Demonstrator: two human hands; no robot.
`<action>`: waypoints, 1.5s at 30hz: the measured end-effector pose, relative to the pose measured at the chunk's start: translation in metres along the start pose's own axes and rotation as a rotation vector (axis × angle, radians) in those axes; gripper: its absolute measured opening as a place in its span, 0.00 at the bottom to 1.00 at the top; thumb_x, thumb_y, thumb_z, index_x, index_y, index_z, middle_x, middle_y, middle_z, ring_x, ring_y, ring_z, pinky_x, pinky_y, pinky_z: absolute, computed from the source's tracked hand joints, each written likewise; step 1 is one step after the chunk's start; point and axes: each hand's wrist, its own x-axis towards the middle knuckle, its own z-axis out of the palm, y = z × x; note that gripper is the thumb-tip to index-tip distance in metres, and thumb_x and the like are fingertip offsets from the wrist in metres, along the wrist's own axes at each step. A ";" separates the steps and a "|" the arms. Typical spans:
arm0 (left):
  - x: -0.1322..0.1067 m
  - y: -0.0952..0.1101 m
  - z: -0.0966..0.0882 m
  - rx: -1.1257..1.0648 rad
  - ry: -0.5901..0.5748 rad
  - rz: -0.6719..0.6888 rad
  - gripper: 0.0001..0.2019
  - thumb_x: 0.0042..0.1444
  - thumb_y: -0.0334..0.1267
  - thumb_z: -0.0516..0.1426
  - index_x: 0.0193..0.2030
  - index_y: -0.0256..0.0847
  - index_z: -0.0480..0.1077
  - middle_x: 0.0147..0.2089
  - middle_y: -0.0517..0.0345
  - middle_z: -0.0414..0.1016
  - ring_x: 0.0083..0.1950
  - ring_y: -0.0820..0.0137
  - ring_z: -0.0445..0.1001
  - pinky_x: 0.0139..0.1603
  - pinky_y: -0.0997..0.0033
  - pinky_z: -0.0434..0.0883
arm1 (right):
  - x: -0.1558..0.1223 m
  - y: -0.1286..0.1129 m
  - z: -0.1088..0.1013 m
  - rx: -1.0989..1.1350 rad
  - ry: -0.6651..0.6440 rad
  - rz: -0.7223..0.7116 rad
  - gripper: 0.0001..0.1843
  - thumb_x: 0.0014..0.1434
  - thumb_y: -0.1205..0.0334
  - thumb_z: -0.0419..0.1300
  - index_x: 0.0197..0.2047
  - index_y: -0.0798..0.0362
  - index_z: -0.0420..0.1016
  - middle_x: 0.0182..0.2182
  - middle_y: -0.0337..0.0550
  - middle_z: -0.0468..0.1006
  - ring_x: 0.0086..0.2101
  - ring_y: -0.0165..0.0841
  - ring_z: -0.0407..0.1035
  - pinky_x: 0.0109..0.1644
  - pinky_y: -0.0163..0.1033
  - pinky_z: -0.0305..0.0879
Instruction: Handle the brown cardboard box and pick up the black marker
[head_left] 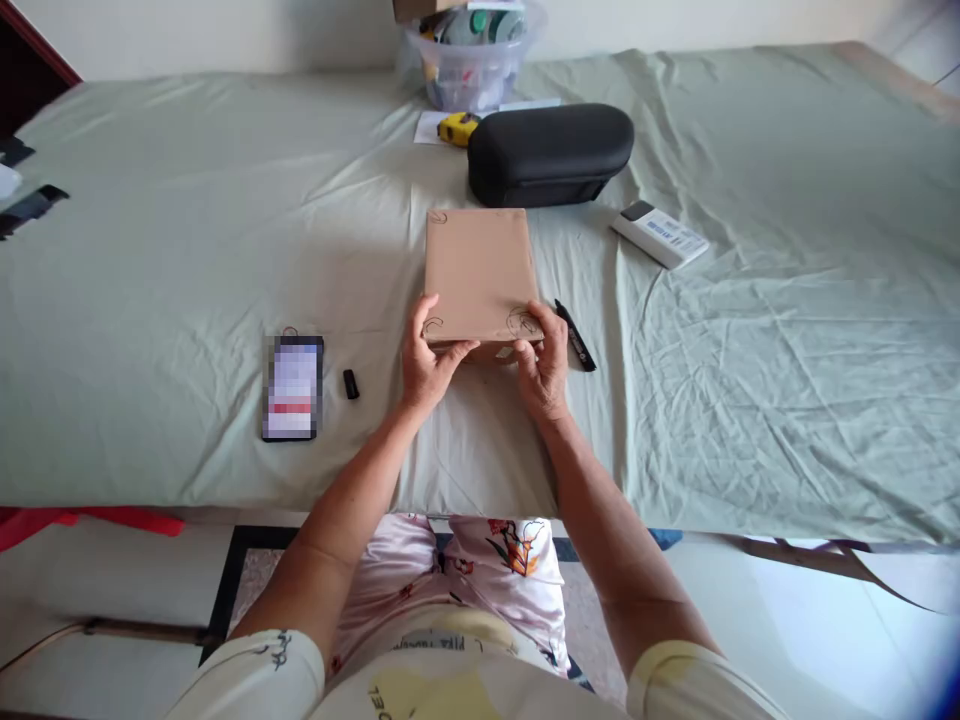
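At the centre of the frame we hold a flat brown paper-wrapped parcel [480, 272] by its near edge, which lies on the pale green sheet [750, 350] of the bed. Our left hand [425, 362] has its grip closed on the parcel's lower left corner, thumb on top and fingers curled beneath. Our right hand [543, 362] clasps the lower right corner the same way, fingers wrapped over the edge. Small pen scrawls mark the parcel's corners. A black marker [576, 337] lies just beside the right hand, touching the sheet. To the left sit a small black cap [351, 384] and a phone [292, 388], screen up. Above the parcel rests a black case [550, 153], with a yellow tape measure [457, 128] and a clear plastic tub [472, 60] behind it. A white remote [659, 234] lies to the upper right.
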 end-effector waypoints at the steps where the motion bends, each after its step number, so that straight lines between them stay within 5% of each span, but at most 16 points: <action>1: 0.000 0.001 0.000 0.002 0.009 -0.003 0.44 0.59 0.69 0.68 0.74 0.52 0.60 0.75 0.44 0.71 0.77 0.53 0.73 0.78 0.50 0.71 | 0.001 0.000 -0.001 -0.005 -0.009 0.000 0.37 0.73 0.30 0.53 0.76 0.39 0.68 0.65 0.54 0.75 0.62 0.46 0.75 0.48 0.48 0.85; 13: 0.002 0.011 0.008 -0.034 0.062 -0.046 0.41 0.60 0.68 0.67 0.71 0.50 0.63 0.71 0.44 0.75 0.71 0.56 0.78 0.72 0.53 0.75 | 0.006 -0.001 0.001 -0.009 0.060 -0.059 0.30 0.75 0.40 0.58 0.72 0.44 0.72 0.62 0.54 0.78 0.55 0.42 0.78 0.41 0.44 0.82; 21: 0.000 0.014 0.013 -0.061 0.014 -0.080 0.42 0.60 0.66 0.68 0.74 0.51 0.63 0.75 0.42 0.73 0.78 0.51 0.73 0.79 0.45 0.72 | 0.005 0.011 -0.005 -0.020 0.096 -0.016 0.32 0.71 0.39 0.61 0.71 0.44 0.73 0.62 0.55 0.78 0.56 0.45 0.77 0.42 0.44 0.80; 29: -0.018 0.015 0.029 -0.060 0.006 -0.038 0.43 0.64 0.60 0.68 0.80 0.51 0.57 0.82 0.40 0.65 0.85 0.49 0.63 0.86 0.42 0.64 | -0.003 0.030 -0.023 -0.005 0.162 -0.002 0.34 0.67 0.33 0.63 0.69 0.39 0.76 0.59 0.54 0.79 0.59 0.52 0.76 0.66 0.65 0.75; 32: -0.023 0.012 0.030 -0.075 -0.025 -0.065 0.45 0.63 0.59 0.69 0.81 0.51 0.56 0.84 0.39 0.60 0.86 0.47 0.60 0.88 0.41 0.61 | -0.004 0.030 -0.028 -0.005 0.159 -0.026 0.33 0.67 0.34 0.63 0.69 0.37 0.77 0.59 0.54 0.79 0.58 0.54 0.76 0.67 0.70 0.73; 38: -0.026 0.003 0.031 -0.070 -0.059 -0.105 0.44 0.66 0.58 0.67 0.81 0.50 0.53 0.86 0.36 0.57 0.88 0.46 0.57 0.89 0.37 0.58 | 0.000 0.027 -0.030 0.016 0.146 -0.038 0.29 0.66 0.37 0.64 0.69 0.23 0.77 0.56 0.52 0.80 0.56 0.55 0.76 0.63 0.68 0.73; 45: -0.018 -0.001 0.032 -0.075 -0.077 -0.116 0.45 0.63 0.59 0.70 0.79 0.50 0.56 0.84 0.37 0.60 0.87 0.46 0.59 0.88 0.38 0.60 | 0.002 0.026 -0.027 0.055 0.158 0.017 0.27 0.65 0.39 0.68 0.66 0.30 0.81 0.53 0.55 0.80 0.50 0.52 0.77 0.50 0.58 0.77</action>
